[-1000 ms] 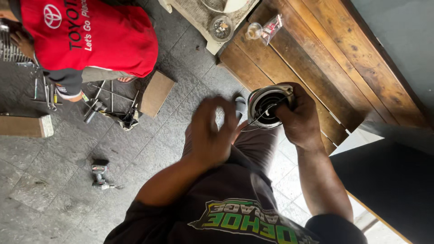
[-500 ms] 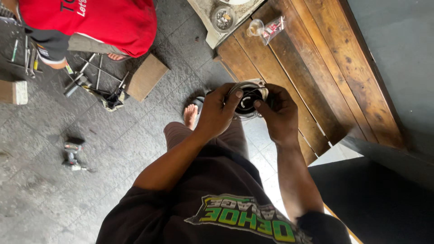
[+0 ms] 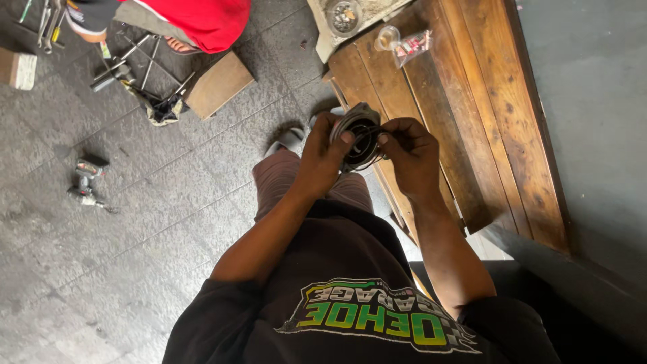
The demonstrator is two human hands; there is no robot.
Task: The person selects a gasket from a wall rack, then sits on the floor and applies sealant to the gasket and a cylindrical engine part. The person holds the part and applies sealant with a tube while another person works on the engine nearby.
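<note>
Both hands point(image 3: 367, 152) grip round metal housing point(image 3: 360, 131) near clear packet point(image 3: 411, 47).

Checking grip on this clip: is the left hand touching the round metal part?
Touching. The head view shows the left hand with its thumb pressed on the rim of the round metal part; the right hand holds the other side.
</note>
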